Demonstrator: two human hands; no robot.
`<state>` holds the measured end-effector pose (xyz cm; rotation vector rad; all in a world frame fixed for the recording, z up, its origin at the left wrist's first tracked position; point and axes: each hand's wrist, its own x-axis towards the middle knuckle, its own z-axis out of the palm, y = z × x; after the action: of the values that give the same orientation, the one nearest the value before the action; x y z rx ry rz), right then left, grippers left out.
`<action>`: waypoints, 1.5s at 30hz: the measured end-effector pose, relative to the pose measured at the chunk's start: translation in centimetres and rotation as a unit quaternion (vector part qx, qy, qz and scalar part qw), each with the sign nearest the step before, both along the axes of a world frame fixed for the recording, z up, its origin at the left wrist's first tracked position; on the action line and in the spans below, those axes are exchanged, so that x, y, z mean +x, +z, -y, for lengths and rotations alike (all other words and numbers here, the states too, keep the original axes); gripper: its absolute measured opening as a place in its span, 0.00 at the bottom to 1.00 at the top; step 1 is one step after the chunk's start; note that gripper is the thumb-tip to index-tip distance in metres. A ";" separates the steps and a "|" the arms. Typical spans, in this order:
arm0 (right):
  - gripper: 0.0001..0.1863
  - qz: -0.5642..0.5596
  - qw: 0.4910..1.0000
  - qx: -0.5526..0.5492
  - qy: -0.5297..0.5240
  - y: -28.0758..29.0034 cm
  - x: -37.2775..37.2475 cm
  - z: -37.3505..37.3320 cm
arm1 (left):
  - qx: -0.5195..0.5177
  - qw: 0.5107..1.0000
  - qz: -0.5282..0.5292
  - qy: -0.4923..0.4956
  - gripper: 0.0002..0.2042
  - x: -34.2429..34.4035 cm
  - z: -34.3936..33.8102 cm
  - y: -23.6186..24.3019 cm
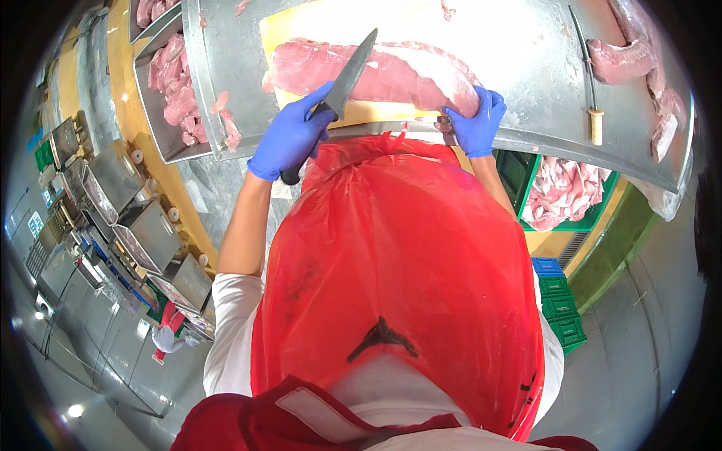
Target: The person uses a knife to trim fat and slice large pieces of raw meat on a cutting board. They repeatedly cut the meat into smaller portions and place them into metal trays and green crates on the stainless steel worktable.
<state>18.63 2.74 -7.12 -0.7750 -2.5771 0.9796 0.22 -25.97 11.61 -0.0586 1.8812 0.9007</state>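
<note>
A long pork loin (pixel 346 71), pink with a white fatty strip along its far right side, lies crosswise on a yellow cutting board (pixel 376 113). My left hand (pixel 289 135), in a blue glove, is closed round the dark handle of a knife (pixel 352 75). Its broad blade points up and to the right, over the middle of the loin. At the loin's right end is my right hand (pixel 476 124), also gloved in blue, with its fingers curled over the meat's near corner. The fingers' undersides are hidden.
To the left, a metal tray (pixel 143 98) holds pieces of meat, with scraps (pixel 226 120) beside it. A sharpening steel (pixel 590 83) and more meat (pixel 632 60) lie at right. A green crate (pixel 587 214) of trimmings stands below the table's right edge. Stacked crates (pixel 560 304) stand on the floor.
</note>
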 end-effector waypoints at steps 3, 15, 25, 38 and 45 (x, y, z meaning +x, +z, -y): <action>0.39 -0.061 0.997 0.051 -0.002 -1.7 1.7 1.2 | 0.064 0.998 -0.022 0.003 0.29 -0.1 -0.1 -2.0; 0.35 -0.183 0.979 0.082 0.020 -5.4 4.6 1.2 | 0.013 0.992 -0.094 -0.085 0.28 3.2 2.3 -3.7; 0.35 -0.183 0.975 0.117 0.047 -7.4 5.0 -0.3 | 0.173 0.946 -0.240 -0.132 0.28 3.0 1.6 -5.9; 0.34 -0.142 0.982 0.084 0.094 -4.7 1.0 -3.7 | 0.182 0.983 -0.030 0.012 0.27 2.5 -3.4 -7.5; 0.32 -0.092 0.985 0.054 0.136 -3.4 0.0 -4.7 | 0.188 0.981 0.009 0.049 0.28 3.4 -3.9 -6.9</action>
<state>18.68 7.48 -10.54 -0.2934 -2.5897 0.9273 3.61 -22.06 4.69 0.0709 1.6742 1.3048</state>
